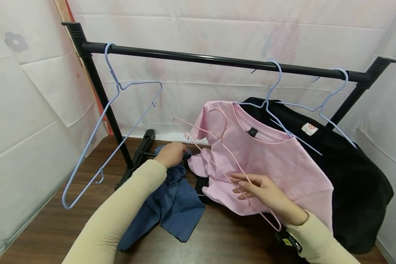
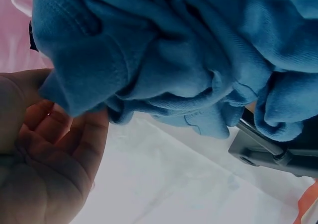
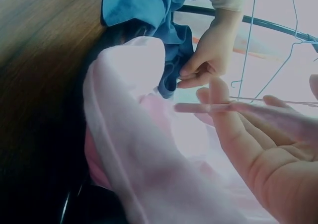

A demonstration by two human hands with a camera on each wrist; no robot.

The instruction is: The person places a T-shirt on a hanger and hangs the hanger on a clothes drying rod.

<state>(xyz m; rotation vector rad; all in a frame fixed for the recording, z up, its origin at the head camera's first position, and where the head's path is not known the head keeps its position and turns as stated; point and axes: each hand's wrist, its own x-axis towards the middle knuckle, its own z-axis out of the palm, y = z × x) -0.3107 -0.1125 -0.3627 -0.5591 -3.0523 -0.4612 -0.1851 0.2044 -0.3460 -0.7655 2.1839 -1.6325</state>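
Left hand (image 1: 172, 154) pinching blue garment (image 1: 181, 212), cloth trailing below hand, seemingly holding edge up; right hand (image 1: 267, 192) gripping pink hanger (image 1: 222, 138), apparently steadying it; pink shirt (image 1: 260, 157) hanging just beyond right hand.

Wrist views: left fingers (image 2: 92, 137) are showing dim, white backdrop (image 2: 154, 174) beside them glowing; glare is bleaching pink shirt (image 3: 126, 137) beside right fingers (image 3: 232, 132), pink hanger (image 3: 285, 118) across them blurring.
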